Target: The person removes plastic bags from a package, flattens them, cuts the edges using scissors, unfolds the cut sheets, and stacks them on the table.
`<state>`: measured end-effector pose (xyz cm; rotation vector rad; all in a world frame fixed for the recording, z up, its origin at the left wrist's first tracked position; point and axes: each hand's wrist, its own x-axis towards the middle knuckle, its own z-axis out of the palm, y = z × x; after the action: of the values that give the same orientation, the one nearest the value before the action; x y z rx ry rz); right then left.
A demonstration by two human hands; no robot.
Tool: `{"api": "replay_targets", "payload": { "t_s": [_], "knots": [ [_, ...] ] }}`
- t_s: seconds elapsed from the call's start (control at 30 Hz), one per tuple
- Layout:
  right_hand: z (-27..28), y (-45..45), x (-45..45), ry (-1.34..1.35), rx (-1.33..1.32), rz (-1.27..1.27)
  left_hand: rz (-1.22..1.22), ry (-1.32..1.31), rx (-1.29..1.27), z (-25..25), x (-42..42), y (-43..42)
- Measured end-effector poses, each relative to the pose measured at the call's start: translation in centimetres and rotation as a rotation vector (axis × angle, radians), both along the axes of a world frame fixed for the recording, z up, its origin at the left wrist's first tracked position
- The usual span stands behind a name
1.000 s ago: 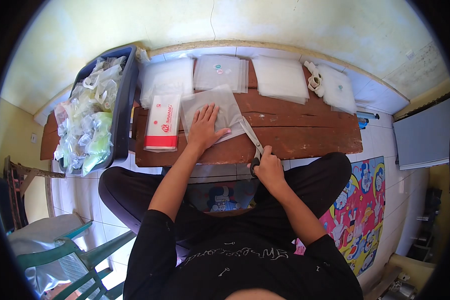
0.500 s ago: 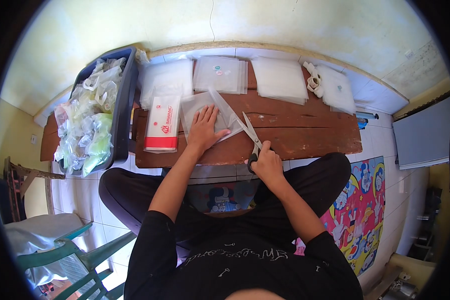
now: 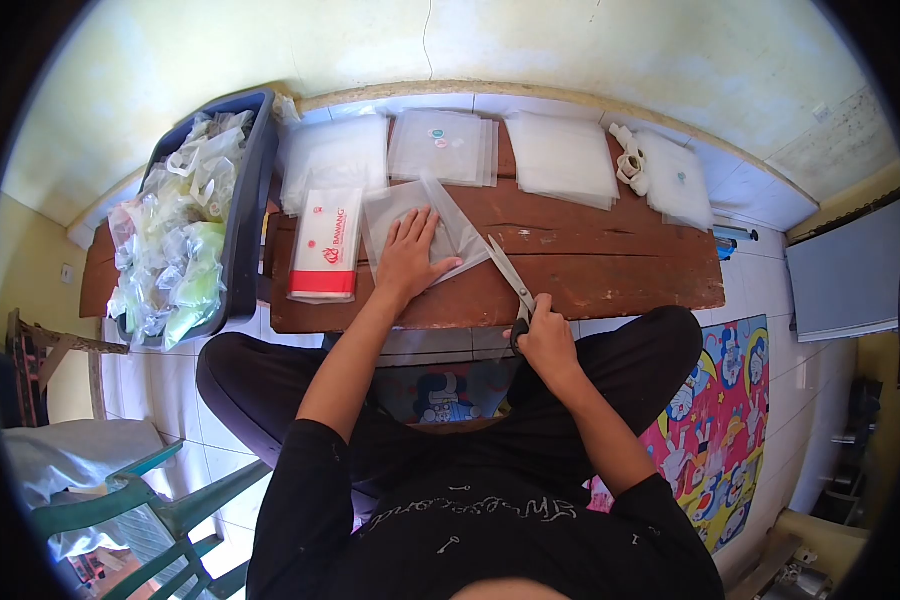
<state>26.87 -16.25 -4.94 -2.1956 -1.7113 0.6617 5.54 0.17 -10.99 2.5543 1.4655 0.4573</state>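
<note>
My left hand point(image 3: 407, 255) lies with fingers spread on a clear plastic bag point(image 3: 450, 213), pressing it onto the brown wooden bench point(image 3: 610, 265). In my right hand point(image 3: 548, 338) is a pair of scissors point(image 3: 516, 276), held by the dark handles. The blades point up and left, with their tips close to the bag's right corner; whether they touch it I cannot tell. Left of the bag lies a white and red pack printed BAWANG point(image 3: 326, 245).
Along the bench's far side lie stacks of clear plastic point(image 3: 335, 155), some flat sheets with a round label point(image 3: 435, 150), another clear stack point(image 3: 562, 160), white rolls point(image 3: 628, 160) and a smaller stack point(image 3: 675, 180). A dark bin point(image 3: 255, 200) full of plastic bags stands at left.
My right hand and the scissors have shifted slightly right and down, and the blades look closer together. The left hand stays on the bag.
</note>
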Motion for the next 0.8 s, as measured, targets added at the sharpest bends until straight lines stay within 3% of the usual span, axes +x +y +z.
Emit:
{"api": "replay_targets", "payload": {
  "t_s": [0.3,0.8],
  "knots": [
    [0.4,1.4,-0.7,-0.102,0.017,0.057,-0.008,-0.007,0.0,0.0,0.0,0.0],
    [0.1,1.3,-0.5,-0.052,0.016,0.021,-0.007,-0.016,0.029,-0.3,-0.1,0.1]
  ]
}}
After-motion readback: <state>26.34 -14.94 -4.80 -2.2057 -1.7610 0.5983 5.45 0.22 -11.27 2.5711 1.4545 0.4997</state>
